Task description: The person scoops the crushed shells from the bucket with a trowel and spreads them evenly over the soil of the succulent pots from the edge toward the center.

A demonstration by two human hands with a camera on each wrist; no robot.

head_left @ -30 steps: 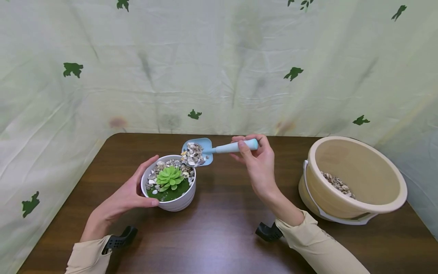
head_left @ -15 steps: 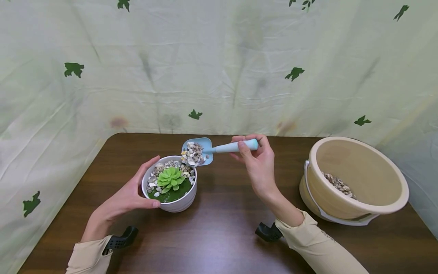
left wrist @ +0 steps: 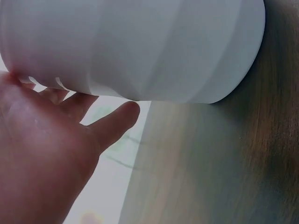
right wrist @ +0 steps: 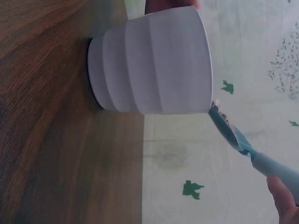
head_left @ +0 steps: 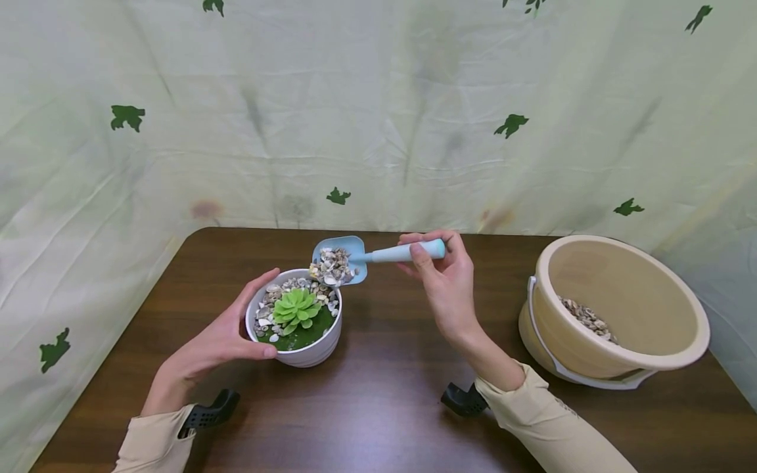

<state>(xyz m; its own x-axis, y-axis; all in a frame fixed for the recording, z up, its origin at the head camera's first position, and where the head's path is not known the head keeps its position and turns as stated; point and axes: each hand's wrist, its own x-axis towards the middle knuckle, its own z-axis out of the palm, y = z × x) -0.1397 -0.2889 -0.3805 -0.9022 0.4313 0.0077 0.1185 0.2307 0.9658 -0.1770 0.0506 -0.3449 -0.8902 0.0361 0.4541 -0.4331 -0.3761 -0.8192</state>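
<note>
A white ribbed flower pot stands on the table, holding a bright green succulent, green moss and small pale stones. My left hand grips the pot's left side, thumb in front, other fingers around the back. With my right hand I pinch the handle of a small light blue trowel. A heap of small stones lies on its blade, whose tip is right at the pot's back right rim. In the right wrist view, the trowel slopes down toward the rim.
A large beige bucket with a white handle stands at the right of the brown table, with more small stones in its bottom. A pale cloth with green leaf shapes hangs behind the table.
The trowel has shifted very slightly left over the pot's rim, its heap of stones still on the blade. Both hands keep their holds.
</note>
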